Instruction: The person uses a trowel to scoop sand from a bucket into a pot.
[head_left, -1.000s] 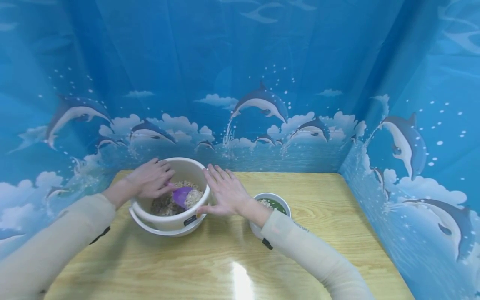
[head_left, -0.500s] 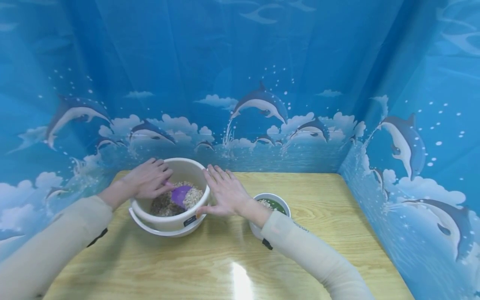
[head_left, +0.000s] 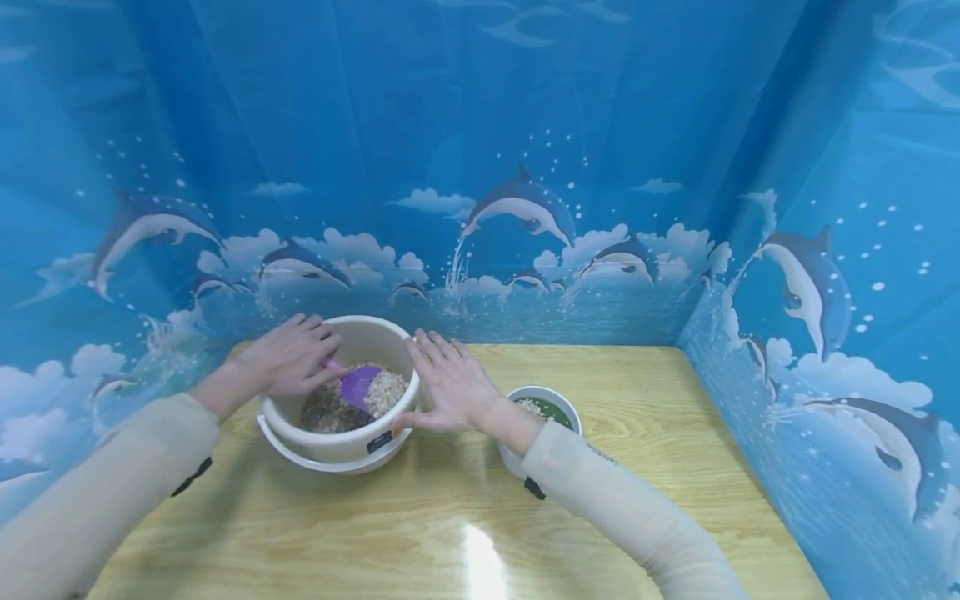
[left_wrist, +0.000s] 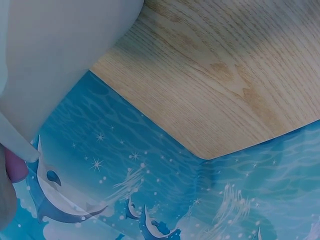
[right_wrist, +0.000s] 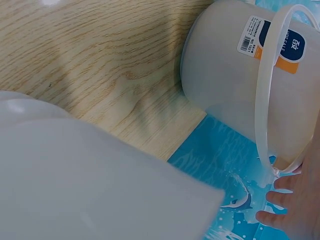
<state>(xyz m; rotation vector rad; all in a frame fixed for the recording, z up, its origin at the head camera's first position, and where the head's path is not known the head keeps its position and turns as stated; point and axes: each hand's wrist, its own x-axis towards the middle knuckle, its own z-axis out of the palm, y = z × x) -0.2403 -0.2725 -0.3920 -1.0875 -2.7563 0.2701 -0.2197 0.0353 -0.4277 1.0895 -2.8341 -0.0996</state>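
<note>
My left hand (head_left: 296, 357) grips the handle of a purple scoop (head_left: 360, 386) inside a white bucket (head_left: 375, 335). Pale flakes (head_left: 386, 392) like oats are heaped on the scoop's front, and more grains cover the bucket's bottom. In the left wrist view only the purple handle end (left_wrist: 16, 166) shows, beside the bucket wall (left_wrist: 65, 45). My right hand (head_left: 453, 379) lies against the bucket's right rim with fingers straight and spread, thumb low by the label. The right wrist view shows the bucket's side (right_wrist: 225, 65) and its raised handle (right_wrist: 265, 90).
To the right, partly under my right forearm, a white bowl (head_left: 513, 460) with a green inside holds some pale flakes. The wooden table (head_left: 375, 533) ends at a blue dolphin-print curtain (head_left: 480, 308) behind and on the right.
My left hand has drawn the scoop slightly back to the left, with more flakes showing on its front. The right hand stays on the rim.
</note>
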